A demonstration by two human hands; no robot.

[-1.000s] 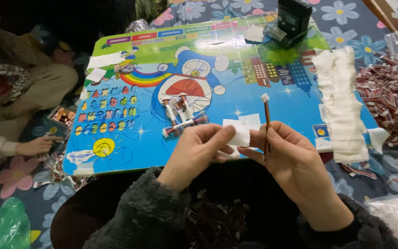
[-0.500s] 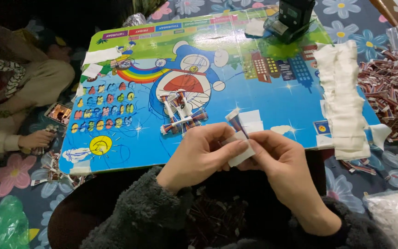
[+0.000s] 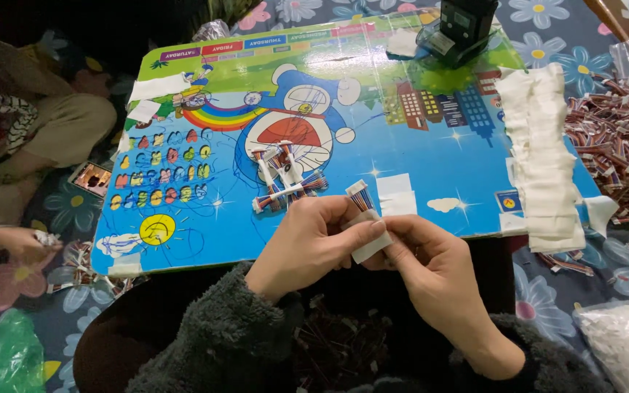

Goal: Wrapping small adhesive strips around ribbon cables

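Floral floor cloth under a cartoon-printed desk (image 3: pixel 183 240). Just nearer than its front edge, left hand (image 3: pixel 311 244) and right hand (image 3: pixel 431 269) fingers pinch white tape (image 3: pixel 370 246) around a wire bundle (image 3: pixel 362 198). Finished bundles (image 3: pixel 285 182) mid-desk; loose wires (image 3: pixel 620 138) heaped right, unwrapped.

A low surface (image 3: pixel 431 138) covered by a bright cartoon print in blue and green, with a rainbow, a sun and a round blue-and-white figure. On it, near the middle, lies a small pile of banded wire bundles (image 3: pixel 285 182). Just right of them are two white paper labels (image 3: pixel 396 195). A long overlapping row of white labels (image 3: pixel 544 160) runs down the right edge. A black device (image 3: pixel 460 29) stands at the far right corner. White paper scraps (image 3: pixel 156 89) lie at the far left.
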